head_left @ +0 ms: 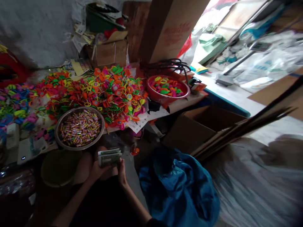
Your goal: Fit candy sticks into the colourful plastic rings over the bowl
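Note:
Low over my lap I hold a small stack of flat green-and-white printed packets or cards [109,157]. My left hand [99,171] is closed around its lower left side. My right hand [121,172] grips the right edge, with the fingertips partly hidden. Just beyond them, at the table's front edge, a steel bowl [103,134] is full of small wrapped candies [79,127]. Behind the bowl spreads a big heap of bright plastic toy watches [115,91] in orange, green, yellow and pink.
A red basin [151,94] of similar pieces stands right of the heap. An open cardboard box [187,130] and a blue cloth or bag [182,186] lie to my right. At left are a white phone-like device [25,151] and a dark green bucket [58,170].

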Demonstrator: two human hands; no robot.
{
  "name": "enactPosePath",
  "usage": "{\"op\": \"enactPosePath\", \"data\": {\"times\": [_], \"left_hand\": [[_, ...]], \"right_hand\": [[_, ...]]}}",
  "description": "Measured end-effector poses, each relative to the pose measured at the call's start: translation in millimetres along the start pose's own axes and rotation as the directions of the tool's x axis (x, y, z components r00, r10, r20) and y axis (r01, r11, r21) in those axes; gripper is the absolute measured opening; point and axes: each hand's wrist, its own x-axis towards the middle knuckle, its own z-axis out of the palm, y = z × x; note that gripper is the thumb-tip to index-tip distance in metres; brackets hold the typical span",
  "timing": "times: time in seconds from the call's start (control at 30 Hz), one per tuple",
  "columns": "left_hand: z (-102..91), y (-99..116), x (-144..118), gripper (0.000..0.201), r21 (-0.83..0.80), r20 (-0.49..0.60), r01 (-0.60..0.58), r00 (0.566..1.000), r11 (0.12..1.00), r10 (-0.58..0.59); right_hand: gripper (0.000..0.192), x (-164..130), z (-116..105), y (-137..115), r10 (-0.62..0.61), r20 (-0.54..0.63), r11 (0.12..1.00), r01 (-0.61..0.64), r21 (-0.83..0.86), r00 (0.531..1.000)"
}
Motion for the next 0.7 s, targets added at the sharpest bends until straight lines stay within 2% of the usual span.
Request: {"op": "enactPosePath", "data": {"times": [0.1, 0.27, 0.33, 0.4, 0.47, 0.53, 0.57, 0.63, 0.7], "left_hand": [[-4.1, 4, -2, 0.044, 0.001, -0.008, -0.008, 1.000, 1.000, 0.008], [-3.6, 16, -4, 0.039, -0.009, -0.006, -0.020, 1.000, 1.000, 0.020], [-1.4, 16, -6, 0.035, -0.022, -0.013, -0.028, 1.000, 0.999, 0.028], [-0.6, 13, -7, 0.032, -0.019, -0.038, -0.039, 0.999, 0.999, 0.038], [-1.3, 8, -9, 0.028, 0.020, -0.066, -0.062, 0.996, 0.998, 0.063], [-2.6, 3, -9, 0.023, 0.086, -0.076, -0.103, 0.991, 0.991, 0.110], [-3.3, 1, -9, 0.019, 0.114, -0.074, -0.124, 0.988, 0.986, 0.133], [-4.6, -1, -9, 0.015, 0.142, -0.062, -0.162, 0.983, 0.977, 0.172], [-6.2, -2, -8, 0.017, 0.138, -0.048, -0.192, 0.979, 0.972, 0.200]], "right_hand": [[0.077, -3, -2, 1, -0.046, -0.006, 0.999, 0.046, -0.018, 0.999], [0.071, -9, -2, -6, -0.157, 0.088, 0.978, 0.167, -0.129, 0.984], [0.069, -10, -5, -15, -0.212, 0.130, 0.951, 0.235, -0.199, 0.969], [0.065, -9, -9, -33, -0.311, 0.155, 0.890, 0.345, -0.299, 0.938], [0.059, -6, -12, -60, -0.464, 0.180, 0.751, 0.493, -0.440, 0.867], [0.058, -3, -12, -91, -0.587, 0.304, 0.532, 0.640, -0.554, 0.750], [0.058, -2, -11, -105, -0.608, 0.400, 0.410, 0.703, -0.582, 0.686], [0.054, -3, -6, -128, -0.546, 0.571, 0.224, 0.763, -0.606, 0.613], [0.048, -5, -1, -141, -0.446, 0.665, 0.136, 0.780, -0.611, 0.599]]}}
